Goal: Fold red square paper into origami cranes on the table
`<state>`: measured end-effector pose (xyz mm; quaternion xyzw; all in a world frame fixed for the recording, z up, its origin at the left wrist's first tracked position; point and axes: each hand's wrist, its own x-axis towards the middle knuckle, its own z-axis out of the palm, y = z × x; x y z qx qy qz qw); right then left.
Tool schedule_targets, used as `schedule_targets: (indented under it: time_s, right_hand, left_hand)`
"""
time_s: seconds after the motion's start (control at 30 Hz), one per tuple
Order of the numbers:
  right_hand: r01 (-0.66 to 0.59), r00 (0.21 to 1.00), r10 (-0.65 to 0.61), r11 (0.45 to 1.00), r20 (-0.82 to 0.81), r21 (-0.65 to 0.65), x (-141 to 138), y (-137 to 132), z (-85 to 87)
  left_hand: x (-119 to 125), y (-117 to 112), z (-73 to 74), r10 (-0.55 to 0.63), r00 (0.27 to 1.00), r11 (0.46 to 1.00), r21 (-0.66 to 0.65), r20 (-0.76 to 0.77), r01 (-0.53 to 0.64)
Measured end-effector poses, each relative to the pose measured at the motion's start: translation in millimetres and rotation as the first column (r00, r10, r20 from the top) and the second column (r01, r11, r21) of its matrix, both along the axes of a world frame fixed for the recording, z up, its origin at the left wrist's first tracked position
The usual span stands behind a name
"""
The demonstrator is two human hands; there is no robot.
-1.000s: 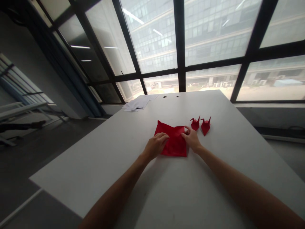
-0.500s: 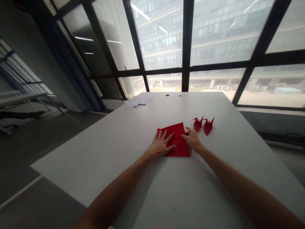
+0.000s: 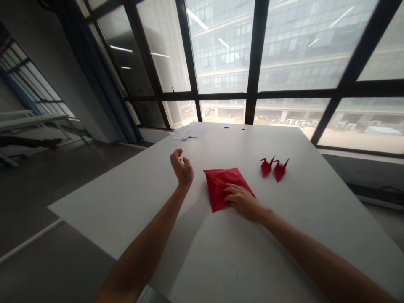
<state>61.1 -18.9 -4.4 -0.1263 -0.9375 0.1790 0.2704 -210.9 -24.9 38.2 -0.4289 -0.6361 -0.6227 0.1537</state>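
"What can you see from way over there?"

"From my far-off seat I see red paper (image 3: pixel 220 179) on a white table (image 3: pixel 142 206). It has folds and creases in it, and one pointy corner faces near me."

"Where is the right hand (image 3: pixel 245 203)?"

"On top of the red paper, at the near right part. Its fingers are stretched out and a little apart — I can't tell if they push down or just rest. The thumb is hard for me to see."

"And the left hand (image 3: pixel 183 169)?"

"That one is up, left of the paper and not touching it. Its fingers are bent in a loose curl, and I see nothing in them."

"Is anything else red?"

"Yes, two little paper birds! The left bird (image 3: pixel 266 167) and the right bird (image 3: pixel 279 171) are close side by side, off to the right of the paper. They have thin necks and pointy tails."

"Can you read any words?"

"There are white papers (image 3: pixel 193 129) at the far end, with a thin dark stick (image 3: pixel 192 137) by their near edge. They are too small for me to read — sorry! Behind the table is a big window (image 3: pixel 256 54) with dark bars."
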Motion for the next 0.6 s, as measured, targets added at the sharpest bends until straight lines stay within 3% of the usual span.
schedule_targets:
  time_s: [0.03, 0.07, 0.1, 0.13, 0.17, 0.23, 0.27, 0.3, 0.37, 0.47, 0.6]
  right_hand:
    - [-0.013, 1.000, 0.013, 1.000, 0.024, -0.019, -0.9, -1.6, -2.9]
    - [-0.015, 0.999, 0.017, 0.999, 0.031, -0.041, -1.1, -2.9, -4.2]
    - [-0.018, 0.999, 0.020, 0.998, 0.029, -0.061, -0.8, -4.1, -4.3]
    - [-0.019, 0.999, 0.021, 0.997, 0.027, -0.078, -0.3, -5.2, -3.7]
    - [-0.015, 0.999, 0.018, 0.996, 0.027, -0.092, 0.5, -6.3, -2.9]
    - [0.005, 0.999, 0.000, 0.993, 0.044, -0.116, 2.1, -8.1, -2.2]
    - [0.017, 0.998, -0.009, 0.992, 0.060, -0.124, 2.8, -8.9, -2.3]
    - [0.027, 0.997, -0.017, 0.991, 0.076, -0.131, 3.4, -9.6, -2.6]
    - [0.032, 0.994, -0.018, 0.990, 0.105, -0.139, 4.3, -10.3, -3.3]
    - [0.029, 0.992, -0.010, 0.988, 0.124, -0.149, 4.9, -10.1, -2.8]
    - [0.036, 0.992, -0.015, 0.985, 0.129, -0.167, 3.6, -11.2, -1.8]
  left_hand:
    - [8.8, -1.7, -2.2, -0.051, 0.995, 0.998, -0.032, -0.088, 0.048]
    - [19.7, -2.9, -7.0, -0.172, 0.968, 0.975, -0.172, -0.185, 0.140]
    - [31.6, -3.4, -14.0, -0.345, 0.903, 0.895, -0.378, -0.256, 0.235]
    - [43.3, -3.5, -22.5, -0.513, 0.813, 0.762, -0.583, -0.276, 0.282]
    - [53.2, -3.0, -31.6, -0.581, 0.770, 0.692, -0.659, -0.265, 0.296]
    - [63.0, -1.1, -47.6, -0.631, 0.740, 0.597, -0.754, -0.230, 0.275]
    - [61.8, 0.1, -53.1, -0.631, 0.751, 0.488, -0.852, -0.195, 0.188]
    - [56.8, 1.3, -56.5, -0.609, 0.772, 0.459, -0.875, -0.183, 0.155]
    - [39.6, 3.1, -57.3, -0.548, 0.818, 0.437, -0.894, -0.176, 0.100]
    - [16.2, 4.0, -48.3, -0.428, 0.883, 0.448, -0.894, -0.190, 0.025]
    - [26.3, 2.9, -33.7, -0.299, 0.919, 0.554, -0.831, -0.256, -0.051]
